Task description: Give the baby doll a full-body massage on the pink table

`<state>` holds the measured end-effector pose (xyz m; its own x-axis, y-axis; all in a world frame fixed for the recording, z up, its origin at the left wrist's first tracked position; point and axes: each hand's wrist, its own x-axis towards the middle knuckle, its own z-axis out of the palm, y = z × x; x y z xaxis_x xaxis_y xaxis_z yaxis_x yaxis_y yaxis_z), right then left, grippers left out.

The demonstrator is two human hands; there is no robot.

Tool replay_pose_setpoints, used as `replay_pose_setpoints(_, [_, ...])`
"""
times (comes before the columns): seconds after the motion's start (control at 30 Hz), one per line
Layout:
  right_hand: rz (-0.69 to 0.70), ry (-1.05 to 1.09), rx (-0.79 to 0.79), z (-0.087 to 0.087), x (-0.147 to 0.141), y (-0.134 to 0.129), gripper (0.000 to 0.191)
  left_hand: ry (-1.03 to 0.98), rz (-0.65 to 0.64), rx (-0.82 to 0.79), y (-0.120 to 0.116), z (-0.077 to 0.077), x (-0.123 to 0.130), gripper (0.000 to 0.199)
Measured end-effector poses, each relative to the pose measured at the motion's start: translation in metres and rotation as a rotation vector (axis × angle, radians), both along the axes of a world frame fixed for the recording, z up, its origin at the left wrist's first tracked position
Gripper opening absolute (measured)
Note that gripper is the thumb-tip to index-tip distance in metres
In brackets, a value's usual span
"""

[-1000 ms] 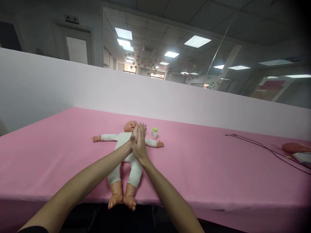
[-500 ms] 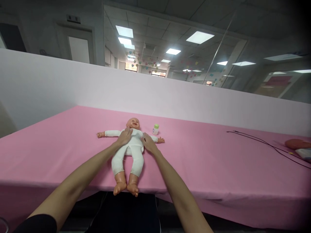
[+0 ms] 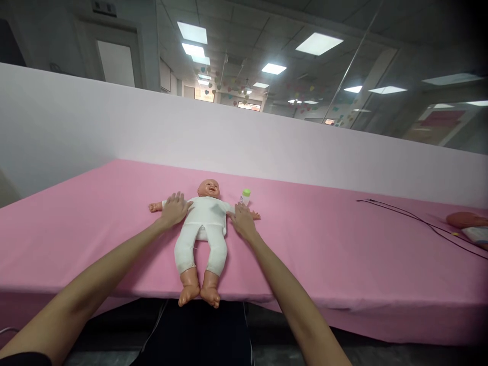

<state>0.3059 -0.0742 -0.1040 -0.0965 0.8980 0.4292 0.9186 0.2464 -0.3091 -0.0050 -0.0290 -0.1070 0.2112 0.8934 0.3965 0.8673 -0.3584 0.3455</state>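
A baby doll (image 3: 206, 211) in a white cloth body lies on its back, with its head toward the wall and its feet at the table's front edge. My left hand (image 3: 176, 208) rests palm down over the doll's arm on the left, fingers spread. Over the other arm, my right hand (image 3: 242, 219) lies with its fingers stretched out. Both hands partly cover the doll's sleeves, while its small hands show beyond them. Just behind my right hand stands a small bottle (image 3: 246, 196) with a green cap, its lower part hidden by my fingers.
A pink cloth (image 3: 312, 249) covers the table. Thin black cables (image 3: 409, 220) run across its right side toward another doll-like object (image 3: 467, 220), cut off by the frame. A low white wall (image 3: 267, 145) with glass above it stands behind.
Both hands have moved outward from the doll's chest onto its arms, the left hand to the left and the right hand to the right. The view has tilted slightly down.
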Motion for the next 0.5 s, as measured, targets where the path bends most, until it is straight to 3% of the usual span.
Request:
replay_pose_setpoints(0.13, [0.182,0.174,-0.027,0.008,-0.043,0.009,0.071,-0.181,-0.256,-0.130,0.005,0.009,0.041,0.080])
replay_pose_setpoints(0.23, [0.195,0.174,-0.047,0.003,-0.047,0.009,0.064,-0.225,-0.259,-0.224,0.008,0.004,0.045,0.079])
replay_pose_setpoints(0.3, [0.140,0.137,-0.045,-0.002,-0.031,0.006,0.059,-0.160,-0.214,-0.201,0.009,-0.004,0.031,0.072])
replay_pose_setpoints(0.4, [0.022,-0.017,-0.015,-0.007,0.005,0.003,0.047,0.049,-0.082,-0.037,0.009,-0.014,-0.003,0.064])
replay_pose_setpoints(0.5, [-0.064,-0.114,0.052,-0.005,0.036,-0.001,0.043,0.178,0.093,0.077,0.009,-0.014,-0.038,0.058])
